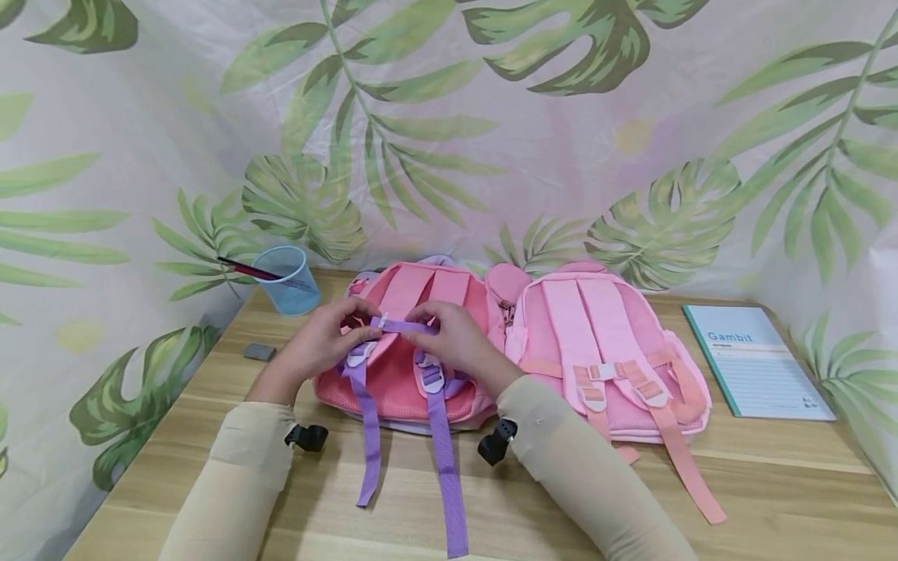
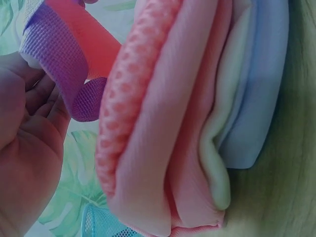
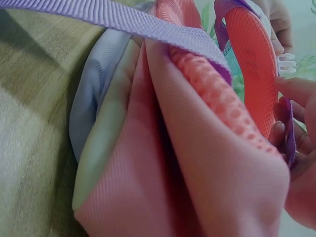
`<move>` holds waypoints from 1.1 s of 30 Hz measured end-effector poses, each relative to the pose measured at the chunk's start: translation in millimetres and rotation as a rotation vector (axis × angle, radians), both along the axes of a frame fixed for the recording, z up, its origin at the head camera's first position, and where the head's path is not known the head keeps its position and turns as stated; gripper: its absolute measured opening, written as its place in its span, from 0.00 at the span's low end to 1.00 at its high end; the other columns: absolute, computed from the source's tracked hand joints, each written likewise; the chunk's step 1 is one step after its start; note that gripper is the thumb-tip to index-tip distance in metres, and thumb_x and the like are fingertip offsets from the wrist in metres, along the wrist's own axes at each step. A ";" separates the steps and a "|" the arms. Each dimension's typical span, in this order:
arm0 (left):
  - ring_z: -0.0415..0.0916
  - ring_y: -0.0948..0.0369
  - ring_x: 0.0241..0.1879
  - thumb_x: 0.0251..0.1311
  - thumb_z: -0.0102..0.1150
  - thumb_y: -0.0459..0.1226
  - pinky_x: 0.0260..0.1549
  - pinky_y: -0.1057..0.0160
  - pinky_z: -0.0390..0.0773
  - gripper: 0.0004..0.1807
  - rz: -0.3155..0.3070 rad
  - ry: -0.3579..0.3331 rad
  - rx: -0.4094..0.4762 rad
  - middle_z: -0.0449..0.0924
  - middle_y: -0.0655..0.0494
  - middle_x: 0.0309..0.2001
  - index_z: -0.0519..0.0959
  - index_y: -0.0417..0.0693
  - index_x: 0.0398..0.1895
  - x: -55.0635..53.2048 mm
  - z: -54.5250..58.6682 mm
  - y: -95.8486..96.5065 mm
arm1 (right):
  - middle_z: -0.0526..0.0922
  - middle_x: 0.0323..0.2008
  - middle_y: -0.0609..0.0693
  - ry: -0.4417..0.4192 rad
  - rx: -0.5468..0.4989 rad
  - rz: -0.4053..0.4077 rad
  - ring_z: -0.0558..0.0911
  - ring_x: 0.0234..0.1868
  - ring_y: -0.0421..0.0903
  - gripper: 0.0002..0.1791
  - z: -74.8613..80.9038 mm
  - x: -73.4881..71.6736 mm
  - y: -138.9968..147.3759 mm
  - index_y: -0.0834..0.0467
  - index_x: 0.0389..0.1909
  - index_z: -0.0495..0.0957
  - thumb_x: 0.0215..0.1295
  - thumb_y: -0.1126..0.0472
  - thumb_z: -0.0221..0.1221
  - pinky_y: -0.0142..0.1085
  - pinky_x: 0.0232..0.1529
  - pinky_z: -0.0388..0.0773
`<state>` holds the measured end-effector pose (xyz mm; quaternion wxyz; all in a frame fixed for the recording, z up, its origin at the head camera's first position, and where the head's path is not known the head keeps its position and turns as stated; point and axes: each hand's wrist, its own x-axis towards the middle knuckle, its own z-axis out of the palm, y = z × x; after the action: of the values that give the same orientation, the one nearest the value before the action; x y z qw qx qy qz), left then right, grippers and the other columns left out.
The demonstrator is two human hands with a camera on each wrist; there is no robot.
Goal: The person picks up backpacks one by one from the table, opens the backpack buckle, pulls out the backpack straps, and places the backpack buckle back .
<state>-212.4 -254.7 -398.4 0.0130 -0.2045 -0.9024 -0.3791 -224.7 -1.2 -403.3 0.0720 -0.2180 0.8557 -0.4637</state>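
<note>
A coral-pink children's backpack (image 1: 400,389) lies on the table with its mesh back and shoulder straps facing up. My left hand (image 1: 319,339) pinches a white plastic buckle (image 1: 382,320) on the purple chest strap (image 1: 401,326). On the other side, my right hand (image 1: 459,335) grips the same strap between thumb and fingers, so it stretches across the shoulder straps. In the right wrist view the purple webbing (image 3: 290,133) passes between the fingers. White adjusters (image 1: 432,379) hold two long purple strap tails (image 1: 447,467) that trail toward the front.
A second pink backpack (image 1: 547,389) with orange straps lies close on the right, its chest strap fastened. Further right is a Gambit notebook (image 1: 758,389). A blue mesh cup (image 1: 291,292) with pens (image 1: 245,267) and a grey eraser (image 1: 259,352) are at the left.
</note>
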 end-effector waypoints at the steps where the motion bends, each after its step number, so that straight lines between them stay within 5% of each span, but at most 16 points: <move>1: 0.81 0.53 0.45 0.70 0.71 0.33 0.46 0.67 0.79 0.13 -0.001 -0.002 0.006 0.86 0.48 0.48 0.83 0.43 0.55 0.0 -0.4 -0.4 | 0.88 0.46 0.50 0.008 0.003 0.001 0.81 0.44 0.46 0.15 0.2 0.3 -0.4 0.54 0.56 0.87 0.72 0.55 0.70 0.39 0.51 0.80; 10: 0.81 0.52 0.48 0.73 0.68 0.35 0.47 0.68 0.79 0.17 -0.001 -0.022 0.021 0.87 0.46 0.52 0.83 0.42 0.61 -0.9 -2.8 -4.2 | 0.89 0.49 0.50 0.027 0.007 -0.011 0.82 0.47 0.47 0.15 2.2 2.8 -9.8 0.55 0.56 0.87 0.73 0.54 0.70 0.41 0.55 0.81; 20: 0.80 0.53 0.47 0.76 0.64 0.35 0.47 0.66 0.78 0.12 -0.002 -0.014 0.034 0.87 0.47 0.49 0.83 0.41 0.57 -0.3 -7.4 -6.2 | 0.88 0.47 0.49 -0.041 -0.031 -0.012 0.81 0.44 0.44 0.15 0.0 4.3 -17.2 0.54 0.54 0.87 0.74 0.51 0.69 0.37 0.50 0.79; 26: 0.79 0.55 0.46 0.77 0.62 0.35 0.47 0.68 0.78 0.10 -0.011 0.007 0.061 0.86 0.47 0.47 0.83 0.39 0.56 -0.1 -7.6 -3.9 | 0.85 0.37 0.48 -0.185 -0.066 -0.013 0.79 0.33 0.41 0.16 7.2 1.4 -15.8 0.54 0.51 0.86 0.74 0.47 0.68 0.31 0.33 0.76; 33: 0.78 0.54 0.46 0.78 0.61 0.34 0.48 0.68 0.77 0.10 -0.016 0.025 0.075 0.85 0.46 0.47 0.82 0.39 0.56 -1.0 -6.2 -1.0 | 0.72 0.17 0.47 -0.392 -0.048 -0.064 0.68 0.15 0.43 0.28 16.0 -0.7 -15.7 0.61 0.46 0.86 0.74 0.37 0.65 0.37 0.16 0.64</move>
<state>-213.4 -255.7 -404.6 0.0289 -0.2159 -0.8856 -0.4102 -225.4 -16.8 -387.2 0.2173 -0.0980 0.8206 -0.5194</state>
